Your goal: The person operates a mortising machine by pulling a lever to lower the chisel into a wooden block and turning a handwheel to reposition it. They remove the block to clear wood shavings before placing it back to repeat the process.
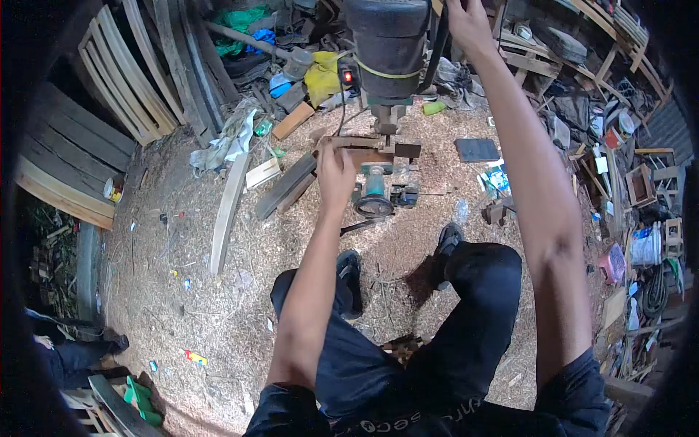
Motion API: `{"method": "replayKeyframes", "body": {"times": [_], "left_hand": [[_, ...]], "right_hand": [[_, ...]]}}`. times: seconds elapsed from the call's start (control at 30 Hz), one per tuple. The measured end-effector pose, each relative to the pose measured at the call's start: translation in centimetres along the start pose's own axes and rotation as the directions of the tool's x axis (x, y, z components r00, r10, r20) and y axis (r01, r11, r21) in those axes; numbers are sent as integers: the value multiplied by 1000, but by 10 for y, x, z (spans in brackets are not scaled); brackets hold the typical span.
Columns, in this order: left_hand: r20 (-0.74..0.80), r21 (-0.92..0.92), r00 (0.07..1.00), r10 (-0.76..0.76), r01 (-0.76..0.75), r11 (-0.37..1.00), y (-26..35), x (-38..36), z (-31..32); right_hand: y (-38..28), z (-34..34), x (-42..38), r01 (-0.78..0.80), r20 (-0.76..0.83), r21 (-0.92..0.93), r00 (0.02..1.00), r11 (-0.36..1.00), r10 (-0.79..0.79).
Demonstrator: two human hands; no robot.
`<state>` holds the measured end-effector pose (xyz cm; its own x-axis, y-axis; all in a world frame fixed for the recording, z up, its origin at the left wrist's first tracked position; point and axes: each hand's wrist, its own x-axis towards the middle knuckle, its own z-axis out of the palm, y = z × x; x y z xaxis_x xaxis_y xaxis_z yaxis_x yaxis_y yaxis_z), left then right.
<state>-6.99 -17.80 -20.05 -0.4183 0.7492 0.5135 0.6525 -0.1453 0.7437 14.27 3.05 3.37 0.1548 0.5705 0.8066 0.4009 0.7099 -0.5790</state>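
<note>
A drill press (386, 51) with a dark motor housing stands in front of me, its chuck pointing down over a green vise-like base (375, 186). My left hand (336, 171) is closed on the near left end of a wooden piece (360, 142) that lies under the chuck. Raised to the right of the motor housing is my right hand (470, 30), beside a dark curved lever (438, 54). Its fingers bend at the top edge of the view, where what they grip is cut off. A red switch light (347, 76) glows on the machine's left side.
Wood shavings cover the floor (196, 291). Long boards (124, 73) lean at the upper left, and a thick beam (287, 186) lies left of the machine. A pale curved plank (229, 211) rests nearby. Clutter and a white bucket (645, 246) line the right side. Another person's leg (80, 360) shows at lower left.
</note>
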Motion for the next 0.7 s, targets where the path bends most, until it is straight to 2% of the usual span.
{"method": "replayKeyframes", "body": {"times": [0.07,0.1,0.17,0.2,0.23,0.3,0.4,0.47,0.53,0.6,0.63,0.7], "left_hand": [[124,200,980,-155,128,971,-52,-36,7],[163,308,958,-235,177,935,-70,-49,11],[268,450,854,-447,299,841,-103,-78,14],[264,494,863,-431,263,829,-132,-102,22],[264,536,871,-413,224,814,-160,-124,28],[437,571,660,-611,322,755,-181,-144,25],[478,532,502,-721,487,692,-169,-155,21],[446,536,583,-679,433,724,-166,-157,21],[442,572,640,-628,339,747,-175,-160,28],[473,625,675,-566,196,755,-185,-160,38],[423,601,710,-563,246,761,-184,-163,40],[420,570,715,-559,272,776,-182,-161,38]], "right_hand": [[0,-8,-17,-141,166,79,978,987,127],[12,-2,-24,-122,147,123,984,985,104],[31,5,-33,-67,114,119,992,991,53],[36,6,-31,-34,92,116,995,993,23],[35,6,-31,-66,108,63,992,996,59],[35,5,-31,-83,124,31,989,996,79],[28,1,-32,-101,160,72,983,992,88],[26,1,-36,-73,174,176,984,982,42],[28,3,-37,-2,137,153,990,988,-19],[29,5,-37,-63,147,157,988,986,40],[28,5,-36,-77,124,110,990,991,64],[31,6,-37,-113,82,10,990,994,112]]}}
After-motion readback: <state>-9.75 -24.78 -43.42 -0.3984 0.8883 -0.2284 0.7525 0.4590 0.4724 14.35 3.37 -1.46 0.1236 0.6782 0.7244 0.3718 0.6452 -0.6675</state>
